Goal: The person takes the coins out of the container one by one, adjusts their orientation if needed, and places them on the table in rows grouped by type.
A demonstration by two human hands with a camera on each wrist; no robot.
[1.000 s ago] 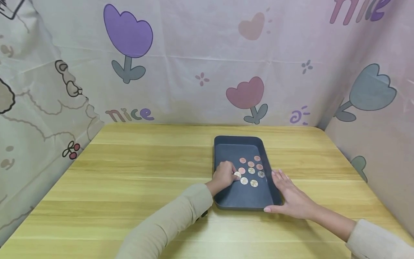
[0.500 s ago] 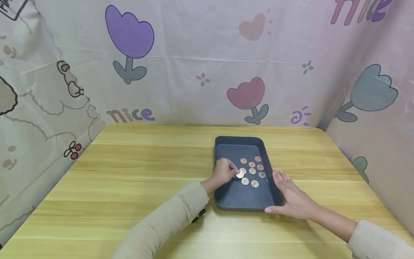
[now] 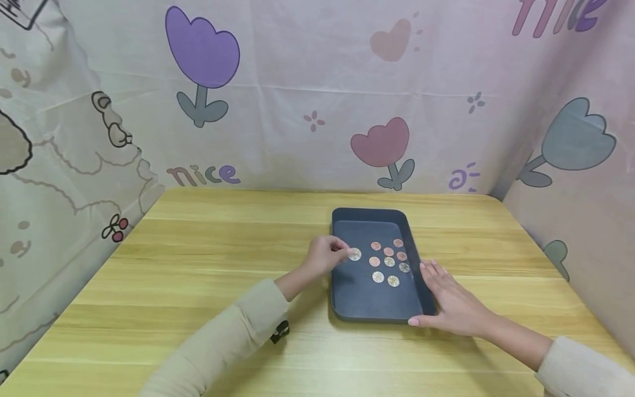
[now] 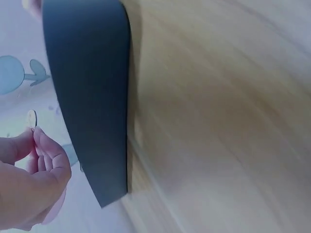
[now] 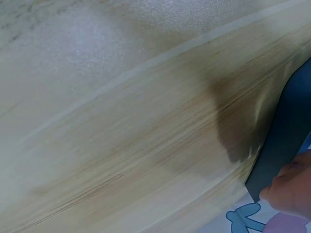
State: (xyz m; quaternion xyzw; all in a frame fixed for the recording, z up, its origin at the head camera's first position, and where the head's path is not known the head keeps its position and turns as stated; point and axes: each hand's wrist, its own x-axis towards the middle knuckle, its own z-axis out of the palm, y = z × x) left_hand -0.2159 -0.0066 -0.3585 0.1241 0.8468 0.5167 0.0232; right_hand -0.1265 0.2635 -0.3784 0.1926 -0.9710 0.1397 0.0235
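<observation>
A pale left sleeve (image 3: 225, 336) crossed the table (image 3: 223, 248), one small black thing (image 3: 280, 331) beneath it. At its end the left hand (image 3: 322, 255) pinched one held coin (image 3: 354, 254) between thumb and finger, over the tray's left side. The one dark tray (image 3: 357, 295) lay to the right of that hand. In it, right of the pinching fingertips, nine loose coins lay flat: five coppery coins (image 3: 388, 252), three pale gold coins (image 3: 393, 281) and one grey coin (image 3: 404, 267), ten counting the pinched one. Just right of these, the right hand (image 3: 453, 303) rested against the tray's right wall, fingers straight, thumb spread apart at the near corner.
</observation>
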